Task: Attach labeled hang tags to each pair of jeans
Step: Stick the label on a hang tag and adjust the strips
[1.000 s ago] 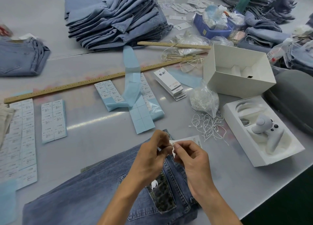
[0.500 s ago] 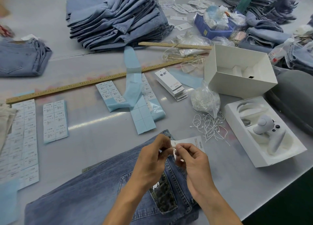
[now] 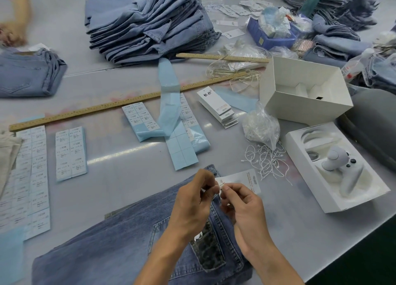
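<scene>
Pinching a white hang tag point(image 3: 242, 180), left hand point(image 3: 192, 201), right hand point(image 3: 244, 207), over blue jeans point(image 3: 107, 248)

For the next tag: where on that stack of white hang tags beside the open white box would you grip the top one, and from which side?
Probably the top tag's near short end, approached from the person's side. The stack of white hang tags lies flat and fanned, lower tags stepping out at that end, so a thumb can slide the top tag off. The white box crowds the right; both the left hand and right hand are busy.

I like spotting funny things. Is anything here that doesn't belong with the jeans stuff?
Yes: a white game controller lies in an open white box at the table's right edge, among denim, tags and strings. It has nothing to do with tagging jeans.
</scene>
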